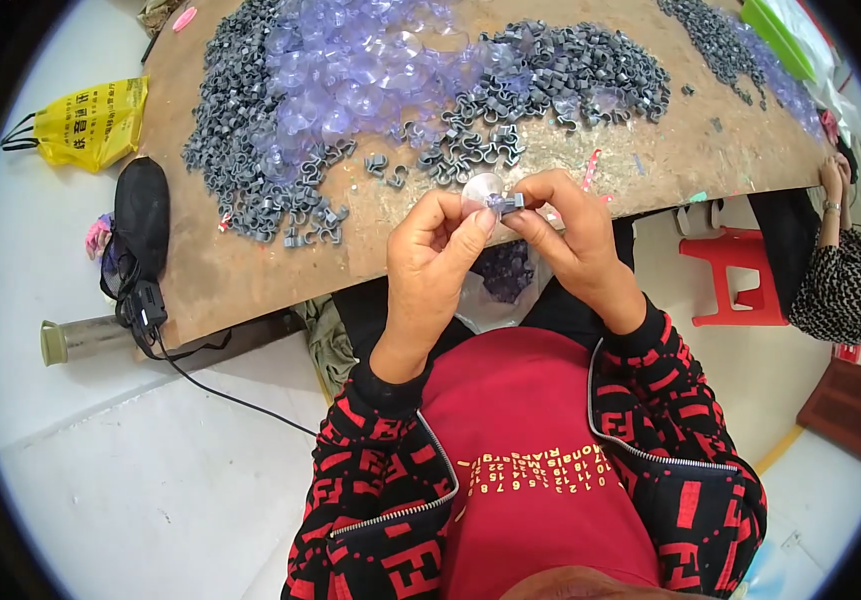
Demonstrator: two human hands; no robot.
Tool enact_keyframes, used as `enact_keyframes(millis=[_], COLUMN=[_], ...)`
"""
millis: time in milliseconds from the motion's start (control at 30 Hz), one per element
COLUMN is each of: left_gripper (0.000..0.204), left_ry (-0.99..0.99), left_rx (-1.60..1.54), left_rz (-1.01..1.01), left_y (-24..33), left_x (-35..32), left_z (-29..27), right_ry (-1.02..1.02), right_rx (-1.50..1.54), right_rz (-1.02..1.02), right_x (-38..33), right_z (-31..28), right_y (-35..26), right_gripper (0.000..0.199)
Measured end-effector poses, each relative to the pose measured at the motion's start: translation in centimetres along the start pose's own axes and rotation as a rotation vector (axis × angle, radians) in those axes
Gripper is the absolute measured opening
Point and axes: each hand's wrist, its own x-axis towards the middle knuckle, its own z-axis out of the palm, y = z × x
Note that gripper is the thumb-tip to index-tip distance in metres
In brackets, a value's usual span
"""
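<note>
Over the near edge of the table my two hands meet. Between thumb and fingers, my left hand (432, 245) pinches a clear suction cup (481, 188), its round disc facing up. My right hand (575, 235) grips a small grey plastic clip (512, 202) in the same way. Clip and cup touch at the cup's stem; my fingertips hide whether they are joined. Just beyond my hands lie a few loose grey clips (385, 170). Farther off are a big heap of clear, purplish suction cups (350, 75) and piles of grey clips (235, 120) around it.
The brown wooden table (280, 272) holds more clips and a green tray (778, 38) at far right. A yellow bag (93, 125), a black pouch (141, 215) and a cable are at left. On the right sit a red stool (735, 275) and another person (843, 280). A bag with dark pieces hangs below my hands.
</note>
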Motion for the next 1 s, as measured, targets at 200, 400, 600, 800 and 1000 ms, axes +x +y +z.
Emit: enact_keyframes(millis=[200, 400, 600, 800, 1000], left_gripper=[0.009, 0.009, 0.005, 0.007, 0.009], left_ry=[-0.054, -0.062, 0.024, 0.080, -0.052], left_rx=[0.095, -0.107, 0.152, 0.603, 1.053], left_rz=[-0.006, -0.123, 0.097, 0.441, 0.664], left_y=[-0.2, -0.7, -1.6, -1.0, -2.8], left_x=[0.3, 0.4, 0.4, 1.7, 3.2], left_z=[-0.4, 0.2, 0.2, -0.7, -1.6], right_ry=[0.049, 0.087, 0.017, -0.036, -0.016], right_rx=[-0.262, -0.384, -0.249, -0.187, -0.144], right_rz=[-0.363, -0.467, -0.237, -0.078, 0.007], right_x=[1.0, 1.0, 0.6, 0.3, -0.5], right_z=[-0.4, 0.0, -0.1, 0.4, 2.5], right_y=[0.8, 1.7, 1.3, 1.8, 5.5], right_gripper=[0.026, 0.034, 0.025, 0.020, 0.015])
